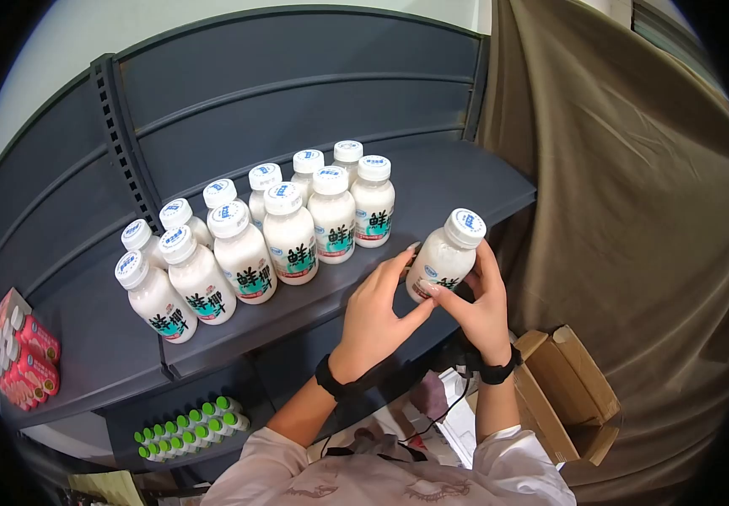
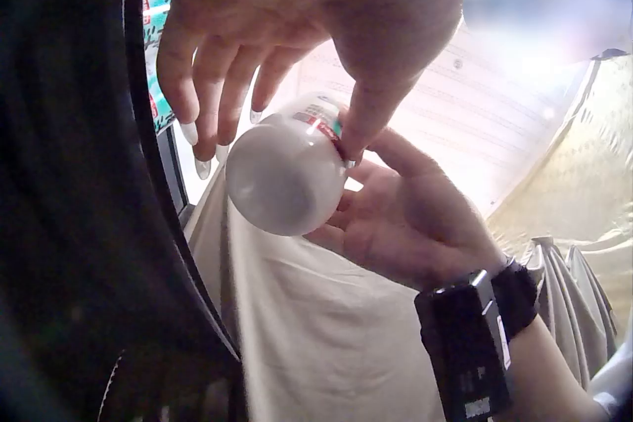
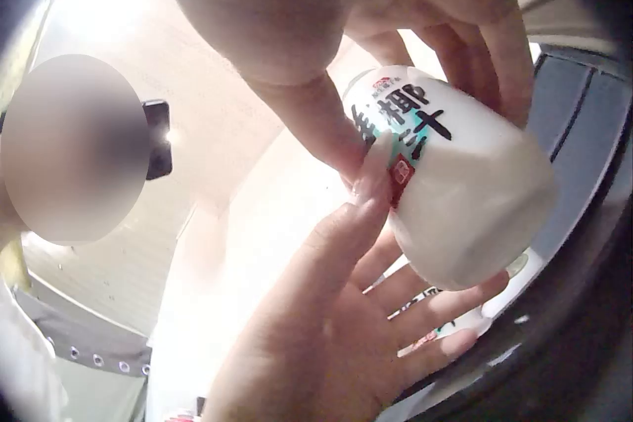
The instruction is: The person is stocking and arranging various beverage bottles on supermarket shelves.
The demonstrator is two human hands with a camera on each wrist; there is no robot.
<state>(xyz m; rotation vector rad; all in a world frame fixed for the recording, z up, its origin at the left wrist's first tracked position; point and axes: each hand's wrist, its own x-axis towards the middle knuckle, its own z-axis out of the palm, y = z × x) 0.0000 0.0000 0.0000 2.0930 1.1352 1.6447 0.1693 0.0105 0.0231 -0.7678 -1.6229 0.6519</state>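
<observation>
A white-capped coconut juice bottle (image 1: 442, 255) is held tilted in front of the shelf's edge. My right hand (image 1: 484, 314) grips it from the right, thumb across the label and fingers around the far side. On the other side is my left hand (image 1: 379, 314), its thumb touching the lower label and its fingers extended loosely along the bottle. In the left wrist view the round base of the bottle (image 2: 285, 185) faces the camera. Black lettering and a red mark show on the bottle (image 3: 465, 194) in the right wrist view.
Matching bottles (image 1: 288, 234) stand in two rows on the dark grey shelf (image 1: 440, 160). Pink packs (image 1: 27, 363) sit at far left, and green-capped bottles (image 1: 191, 430) on a lower level. At right are an open cardboard box (image 1: 571, 384) and a brown curtain (image 1: 617, 211).
</observation>
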